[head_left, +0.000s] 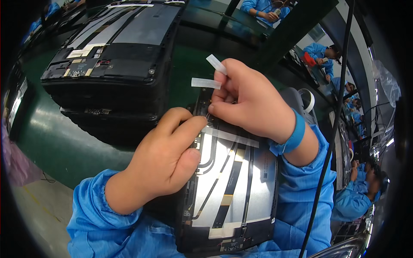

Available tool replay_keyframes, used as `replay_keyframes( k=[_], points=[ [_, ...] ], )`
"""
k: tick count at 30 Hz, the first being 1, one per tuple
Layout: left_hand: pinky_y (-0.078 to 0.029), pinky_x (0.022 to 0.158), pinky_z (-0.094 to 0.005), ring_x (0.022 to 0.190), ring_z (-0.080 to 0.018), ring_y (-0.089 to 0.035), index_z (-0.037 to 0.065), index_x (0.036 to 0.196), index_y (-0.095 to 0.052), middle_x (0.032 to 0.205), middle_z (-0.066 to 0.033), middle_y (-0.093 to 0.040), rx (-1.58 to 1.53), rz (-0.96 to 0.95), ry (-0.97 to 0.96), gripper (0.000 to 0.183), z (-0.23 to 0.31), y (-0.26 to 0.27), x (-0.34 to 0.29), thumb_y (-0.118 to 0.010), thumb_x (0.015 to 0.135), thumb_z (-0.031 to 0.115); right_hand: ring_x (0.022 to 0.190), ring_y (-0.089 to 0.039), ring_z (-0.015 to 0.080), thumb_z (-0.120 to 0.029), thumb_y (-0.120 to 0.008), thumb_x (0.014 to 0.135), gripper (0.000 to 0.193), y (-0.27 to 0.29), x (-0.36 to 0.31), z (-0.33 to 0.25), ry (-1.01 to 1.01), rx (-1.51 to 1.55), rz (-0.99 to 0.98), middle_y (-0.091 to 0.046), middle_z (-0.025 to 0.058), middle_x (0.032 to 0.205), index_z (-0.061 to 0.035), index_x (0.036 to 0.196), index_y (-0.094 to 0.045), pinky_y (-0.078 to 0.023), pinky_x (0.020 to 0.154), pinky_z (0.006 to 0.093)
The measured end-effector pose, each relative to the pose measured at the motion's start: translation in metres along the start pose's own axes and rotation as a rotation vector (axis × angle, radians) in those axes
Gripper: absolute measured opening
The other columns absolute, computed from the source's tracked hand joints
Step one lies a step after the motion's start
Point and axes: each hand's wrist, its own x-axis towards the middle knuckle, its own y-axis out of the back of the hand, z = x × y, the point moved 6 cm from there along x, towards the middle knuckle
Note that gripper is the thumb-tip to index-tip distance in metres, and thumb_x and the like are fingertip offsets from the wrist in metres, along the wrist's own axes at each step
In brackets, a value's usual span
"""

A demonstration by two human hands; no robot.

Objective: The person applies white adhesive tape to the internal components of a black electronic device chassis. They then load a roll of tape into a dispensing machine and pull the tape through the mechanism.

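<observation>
An opened tablet-like device [262, 193], with a silver panel, black flat cables and a dark frame, lies lengthwise in front of me. At its far end my left hand [161, 157] rests with fingers closed together, the index fingertip on the left edge. My right hand [254, 96] is closed over the same end, thumb and fingers bent together; whatever they grip is too small to make out. Two short white tape strips, one upper [216, 64] and one lower [205, 83], stick to its fingers. Another pale strip [232, 136] crosses the silver panel.
A tall stack of similar opened devices [129, 32] stands on the green table [56, 142] at the far left. A roll of white tape [306, 101] sits beyond my right wrist. A black cable [329, 159] hangs across the right side. Co-workers in blue [320, 60] sit at benches farther off.
</observation>
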Motion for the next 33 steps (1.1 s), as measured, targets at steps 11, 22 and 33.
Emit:
replay_keyframes(
  k=[11,22,33],
  points=[
    [-0.048,0.066,-0.0356,0.07,-0.0304,-0.057,-0.004,0.112,-0.055,0.103,-0.0213,-0.049,0.007,0.035,-0.039,0.037,0.002,0.003,-0.001,-0.051,0.08,0.014,0.06,-0.051,0.0071,-0.001,-0.068,0.069,0.028,0.0,0.003,0.005,-0.143,-0.06,0.002,-0.053,0.0016,0.064,-0.0012,0.086,-0.046,-0.042,0.053,0.0228],
    [-0.048,0.061,-0.0387,0.067,-0.0326,-0.056,0.0,0.117,-0.054,0.092,-0.0181,-0.052,0.212,-0.051,-0.041,0.04,0.007,0.004,-0.001,-0.051,0.081,0.018,0.059,-0.057,0.0144,-0.006,-0.07,0.065,0.031,0.006,0.001,0.013,-0.222,0.073,-0.019,-0.057,0.0072,0.064,0.0012,0.086,-0.048,-0.045,0.054,0.0267],
    [-0.048,0.069,-0.0387,0.078,-0.0344,-0.056,-0.004,0.12,-0.049,0.099,-0.0214,-0.052,-0.017,0.049,0.128,0.046,0.003,0.001,-0.004,-0.053,0.08,0.018,0.062,-0.061,0.0221,-0.007,-0.069,0.065,0.03,0.004,-0.006,0.011,-0.183,-0.027,0.05,-0.059,0.0116,0.066,0.0031,0.086,-0.05,-0.048,0.058,0.0313]
  ],
)
